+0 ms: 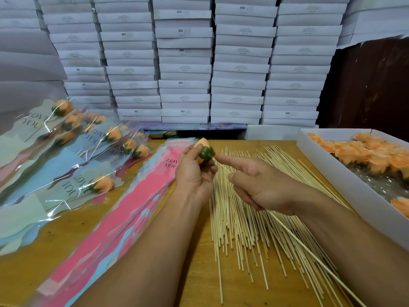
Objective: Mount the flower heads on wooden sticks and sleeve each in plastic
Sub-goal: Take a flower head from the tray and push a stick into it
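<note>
Wooden and thin, the stick (287,231) runs up through my right hand (263,187), which pinches it with the index finger laid straight along it toward the tip. My left hand (194,171) is wrapped around the peach flower head (202,149), its green base turned toward the stick's point. Tip and base look touching or all but touching, and I cannot tell whether the point has entered yet. I take this flower head as my landmark. My judgement is that I am in the mounting step: the next move calls for a straight push along the stick's axis into the centre of the green base, holding the head firmly without crushing the petals. The sleeving comes after that. Just below and right of the flower head, the loose pile of sticks (247,218) fans across the wooden table (192,280). Just left of it, touching my left wrist, lies the stack of pink and blue plastic sleeves (124,220). Farther left are the finished sleeved flowers (73,165) in a heap. Well to its right sits a white tray (345,180) holding many more peach flower heads (365,156) on crinkled film. Behind it all, stacked white boxes (183,63) fill the wall.
</note>
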